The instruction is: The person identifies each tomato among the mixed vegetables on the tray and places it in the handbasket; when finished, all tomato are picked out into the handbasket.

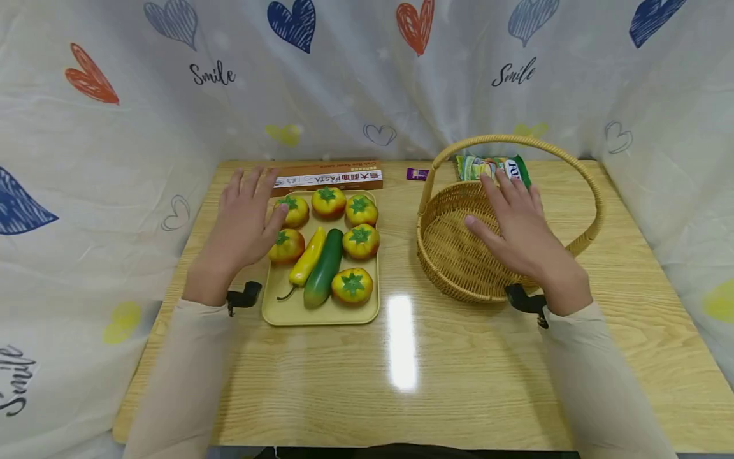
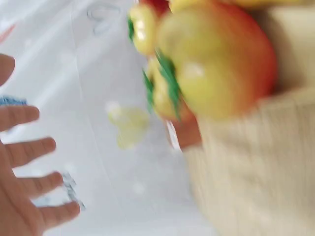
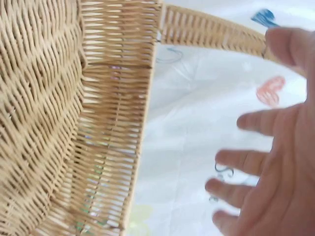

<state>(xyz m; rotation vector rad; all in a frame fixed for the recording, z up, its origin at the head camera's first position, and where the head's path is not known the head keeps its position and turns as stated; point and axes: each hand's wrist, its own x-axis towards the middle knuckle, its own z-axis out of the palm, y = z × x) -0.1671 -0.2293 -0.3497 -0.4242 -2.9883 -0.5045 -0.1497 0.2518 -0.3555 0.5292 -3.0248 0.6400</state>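
My left hand [image 1: 243, 220] hovers palm down over the left edge of a yellow tray [image 1: 321, 317], its fingers straight and holding nothing. Several yellow-red tomatoes with green leafy tops lie on that tray, one of them a tomato [image 1: 352, 285] at the front right. Between them rest a yellow chili pepper [image 1: 309, 256] and a green cucumber-like vegetable [image 1: 324, 268]. Above a wicker basket [image 1: 453, 280] my right hand [image 1: 522, 233] is spread, also holding nothing. The basket's arched handle [image 1: 510, 138] stands upright. In the left wrist view a tomato [image 2: 221, 64] looms close, blurred.
Behind the tray lies a pasta box [image 1: 327, 176]. A small purple packet [image 1: 417, 174] sits at the table's back, left of a green snack bag [image 1: 487, 167] partly hidden behind the basket. Heart-printed curtains [image 1: 344, 76] enclose the wooden table [image 1: 459, 376] at the back and sides.
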